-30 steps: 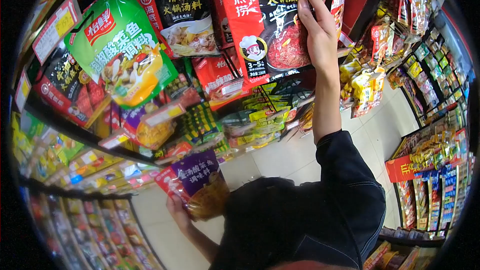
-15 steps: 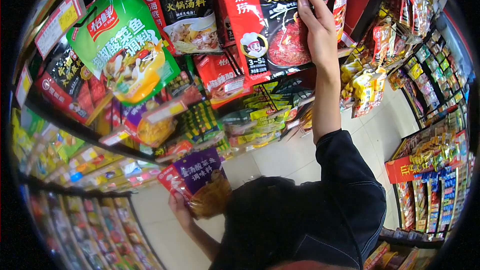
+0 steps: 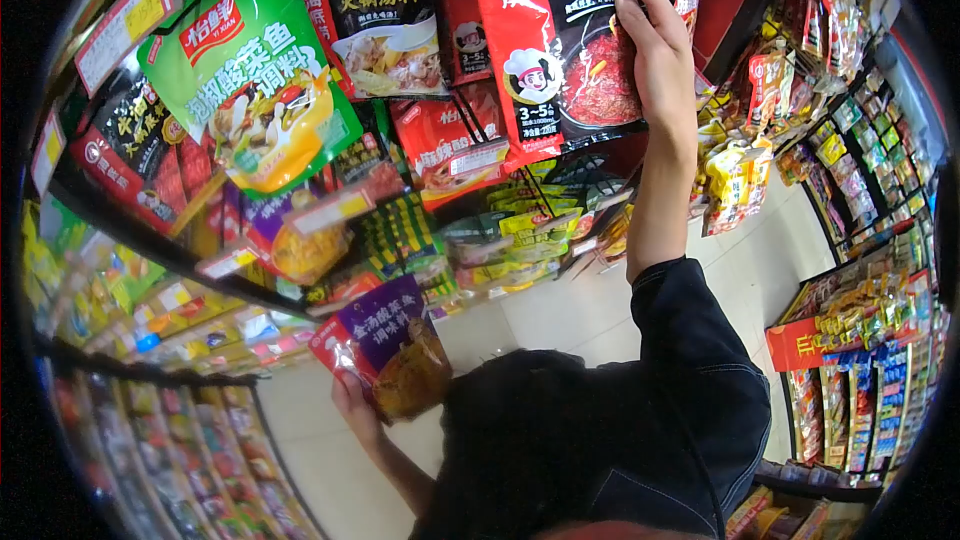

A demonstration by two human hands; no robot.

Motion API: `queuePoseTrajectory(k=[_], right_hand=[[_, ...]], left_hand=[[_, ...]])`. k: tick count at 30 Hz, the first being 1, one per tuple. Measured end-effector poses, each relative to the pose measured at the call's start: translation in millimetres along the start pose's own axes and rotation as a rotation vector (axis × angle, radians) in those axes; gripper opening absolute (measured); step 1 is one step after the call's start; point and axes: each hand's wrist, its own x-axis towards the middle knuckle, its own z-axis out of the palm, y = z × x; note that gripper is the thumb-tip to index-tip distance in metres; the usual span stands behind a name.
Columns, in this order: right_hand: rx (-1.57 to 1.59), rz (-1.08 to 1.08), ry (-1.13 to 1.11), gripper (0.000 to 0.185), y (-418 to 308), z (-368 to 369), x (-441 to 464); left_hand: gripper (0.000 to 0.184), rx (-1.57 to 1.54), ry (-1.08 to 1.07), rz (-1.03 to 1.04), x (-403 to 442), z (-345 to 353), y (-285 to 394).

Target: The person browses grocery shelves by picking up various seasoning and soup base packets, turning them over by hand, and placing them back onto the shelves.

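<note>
My left hand is closed on the lower left edge of a purple and red seasoning packet, held low in front of the shelf. At the top, my right hand has its fingers against the right side of a red and black hotpot packet with a chef cartoon; its fingertips run to the image's top edge. To the left hang a black clear-soup packet and a large green packet.
A price tag juts out at upper left. Yellow-and-red packets hang right of my right forearm. Lower racks stand at the left, and more shelves at the right. Pale floor tiles show between them.
My right hand and the red and black packet have shifted a little to the right, uncovering more of the red packet behind. The purple packet in my left hand has moved slightly up and left.
</note>
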Motion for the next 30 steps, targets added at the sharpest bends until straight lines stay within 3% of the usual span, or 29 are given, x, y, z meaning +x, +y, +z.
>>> queuePoseTrajectory(k=[5, 12, 19, 20, 22, 23, 24, 26, 27, 28, 30], right_hand=[[-0.011, 0.093, -0.033, 0.053, -2, 1, -3], [-0.082, 0.014, -0.091, 0.051, 26, -1, 4], [-0.229, 0.074, -0.015, 0.051, 34, 4, -5], [-0.294, -0.115, 0.011, 0.050, 54, -1, -10], [-0.378, -0.128, 0.036, 0.052, 32, 0, -28], [-0.351, -0.162, 0.048, 0.055, 34, -5, -35], [-0.260, -0.107, 0.112, 0.057, 27, -3, -52], [-0.290, -0.074, 0.165, 0.061, 24, -10, -87], [-0.338, -0.105, 0.148, 0.064, 34, -28, -102], [-0.058, -0.006, 0.120, 0.069, 45, -41, -125], [0.152, 0.149, 0.165, 0.074, 66, -54, -161]], left_hand=[[0.027, 0.062, 0.038, 0.038, -1, 0, -2], [0.024, -0.028, 0.059, -0.012, 0, -4, -8], [0.021, -0.036, 0.064, -0.029, -3, -6, -8], [0.021, -0.040, 0.083, -0.041, -6, -6, -8], [0.019, -0.070, 0.059, -0.003, -1, -13, -20], [0.019, -0.086, 0.088, -0.003, 0, -17, -31], [0.027, -0.005, 0.174, 0.032, -2, 5, 1], [0.035, 0.040, 0.032, 0.261, 16, -5, -15], [0.032, 0.022, 0.085, 0.185, 24, -11, -33], [0.030, 0.044, 0.059, 0.182, 32, -8, -27], [0.025, 0.025, 0.046, 0.127, 58, 1, -16]])
